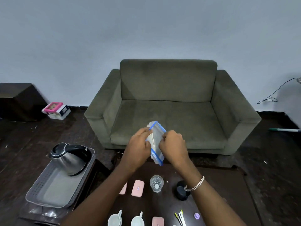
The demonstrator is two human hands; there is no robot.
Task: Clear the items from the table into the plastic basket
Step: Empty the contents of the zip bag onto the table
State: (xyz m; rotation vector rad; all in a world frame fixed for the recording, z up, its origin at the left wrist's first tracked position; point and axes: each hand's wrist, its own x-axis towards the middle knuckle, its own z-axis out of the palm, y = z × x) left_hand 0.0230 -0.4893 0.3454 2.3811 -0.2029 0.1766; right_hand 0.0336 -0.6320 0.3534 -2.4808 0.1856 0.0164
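Both hands hold a clear plastic container with a blue-rimmed lid [156, 137] in the air above the far edge of the dark table [219, 190]. My left hand [138, 149] grips its left side and my right hand [173, 146] grips its right side. The grey plastic basket [53, 190] stands to the left on a low stand, with a steel kettle [69, 158] in its far end. On the table lie a pink case [137, 188], a glass [156, 183], a black round object [182, 190], two white cups [114, 220], another pink case [157, 221], some sticks [180, 217] and a small purple piece [196, 216].
A green sofa [166, 98] stands just beyond the table. Boxes [56, 110] and a dark cabinet [17, 100] sit at the far left on the dark floor. A cable [273, 95] hangs on the right wall.
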